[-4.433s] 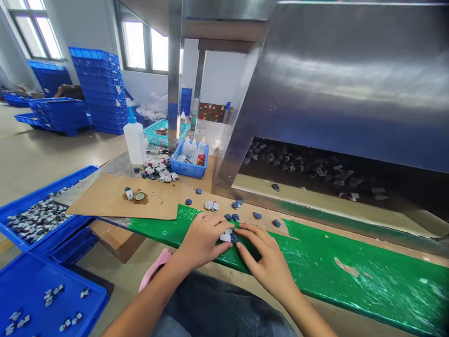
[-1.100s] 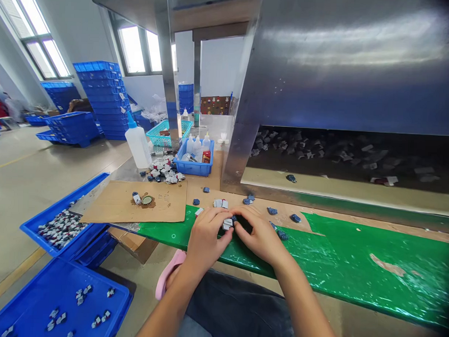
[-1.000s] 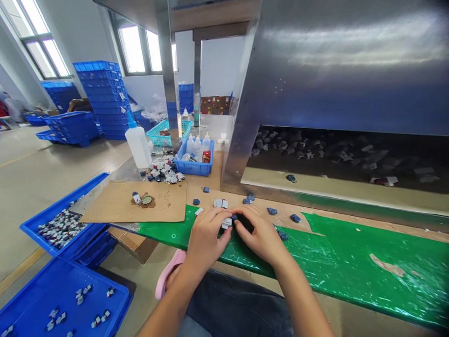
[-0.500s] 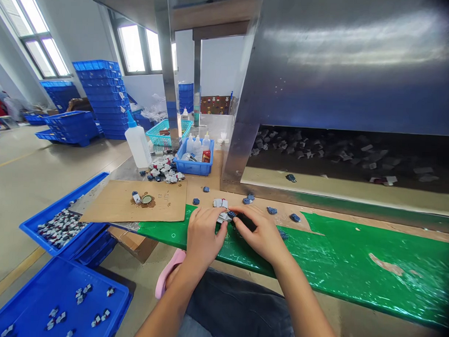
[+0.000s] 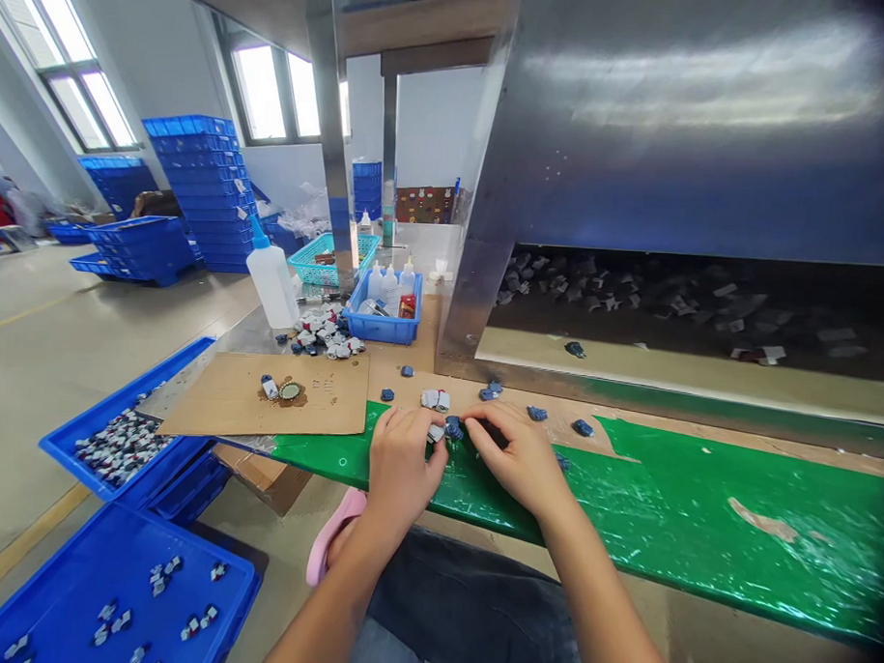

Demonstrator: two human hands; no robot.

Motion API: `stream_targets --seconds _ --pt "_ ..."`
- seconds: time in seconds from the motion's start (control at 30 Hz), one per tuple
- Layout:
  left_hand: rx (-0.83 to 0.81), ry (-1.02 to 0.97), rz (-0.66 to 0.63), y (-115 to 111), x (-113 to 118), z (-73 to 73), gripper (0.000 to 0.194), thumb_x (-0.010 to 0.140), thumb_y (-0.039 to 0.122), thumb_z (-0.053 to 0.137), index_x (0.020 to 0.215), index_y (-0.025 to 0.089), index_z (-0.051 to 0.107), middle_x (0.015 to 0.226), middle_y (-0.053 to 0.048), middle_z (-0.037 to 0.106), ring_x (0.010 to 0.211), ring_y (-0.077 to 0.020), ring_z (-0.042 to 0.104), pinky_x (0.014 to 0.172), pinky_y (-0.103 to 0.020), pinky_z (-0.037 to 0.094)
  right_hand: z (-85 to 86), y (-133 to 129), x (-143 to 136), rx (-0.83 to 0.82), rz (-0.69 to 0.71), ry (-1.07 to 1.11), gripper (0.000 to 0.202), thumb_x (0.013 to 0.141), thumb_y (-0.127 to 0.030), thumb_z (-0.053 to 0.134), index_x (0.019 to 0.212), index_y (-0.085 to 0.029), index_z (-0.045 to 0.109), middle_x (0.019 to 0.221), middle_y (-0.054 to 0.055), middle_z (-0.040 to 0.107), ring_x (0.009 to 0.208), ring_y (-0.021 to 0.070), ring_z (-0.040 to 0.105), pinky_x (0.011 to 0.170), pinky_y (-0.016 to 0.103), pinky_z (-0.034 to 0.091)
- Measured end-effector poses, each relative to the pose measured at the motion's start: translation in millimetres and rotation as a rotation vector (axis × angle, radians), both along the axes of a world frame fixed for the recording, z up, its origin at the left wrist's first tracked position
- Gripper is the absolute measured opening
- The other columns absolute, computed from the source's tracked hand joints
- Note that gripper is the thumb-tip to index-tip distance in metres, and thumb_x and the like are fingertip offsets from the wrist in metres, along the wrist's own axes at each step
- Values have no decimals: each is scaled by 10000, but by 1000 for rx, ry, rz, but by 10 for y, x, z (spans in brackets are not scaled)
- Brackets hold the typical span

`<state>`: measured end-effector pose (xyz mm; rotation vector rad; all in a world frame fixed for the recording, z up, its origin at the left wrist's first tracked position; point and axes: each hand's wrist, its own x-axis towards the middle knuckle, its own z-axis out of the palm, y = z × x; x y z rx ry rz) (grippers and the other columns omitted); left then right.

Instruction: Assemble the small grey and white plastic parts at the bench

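My left hand (image 5: 403,462) and my right hand (image 5: 519,457) meet over the green table cover (image 5: 696,534) near its front edge. Between the fingertips sit a small white piece (image 5: 436,433) on the left hand's side and a small blue piece (image 5: 454,428) on the right hand's side, pinched close together. Several loose blue pieces lie just beyond the hands, such as one (image 5: 536,413) and another (image 5: 583,427). A white pair (image 5: 435,399) rests on the brown board behind my fingers.
A cardboard sheet (image 5: 265,403) with a bottle cap of glue (image 5: 290,392) lies at the left. Behind it stand a white glue bottle (image 5: 271,281), a small blue bin (image 5: 381,322) and a parts pile (image 5: 323,338). Blue trays (image 5: 119,436) with parts sit lower left. A steel hood (image 5: 695,147) covers a belt.
Both hands shifted slightly away from me, and the white and blue pieces between the fingertips moved with them. The view has tilted a little since the earliest frame.
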<state>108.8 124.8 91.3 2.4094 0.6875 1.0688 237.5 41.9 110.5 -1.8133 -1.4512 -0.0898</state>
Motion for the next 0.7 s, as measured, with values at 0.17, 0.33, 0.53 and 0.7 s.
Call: stream_targets --seconds 0.17,0.33,0.53,0.7 --pt "-8 39 -4 4 -12 24 175 720 66 529 840 194 538 848 1 629 849 -173 559 913 -366 374 13 -9 -25 9 47 -1 116 770 -157 453 741 -196 559 803 41 624 801 197 552 755 352 422" --pt "-12 48 1 -4 -22 47 157 700 83 539 808 195 522 826 11 619 828 -171 545 878 -356 381 27 -10 -40 -10 133 -4 129 776 -170 444 698 -201 542 807 46 624 811 202 557 762 363 433" --pt "-19 31 -49 -31 -9 65 242 695 196 584 929 233 538 926 22 629 914 -184 550 953 -390 328 29 -12 -45 -13 134 7 142 761 -167 435 708 -206 561 806 40 636 815 201 569 777 366 440" --pt "-18 65 -94 -51 -29 105 459 630 150 537 1081 228 495 1034 -21 606 1013 -206 520 1012 -413 277 6 -22 -37 -15 34 82 174 745 -190 450 868 -216 570 860 34 654 828 200 593 754 345 458"
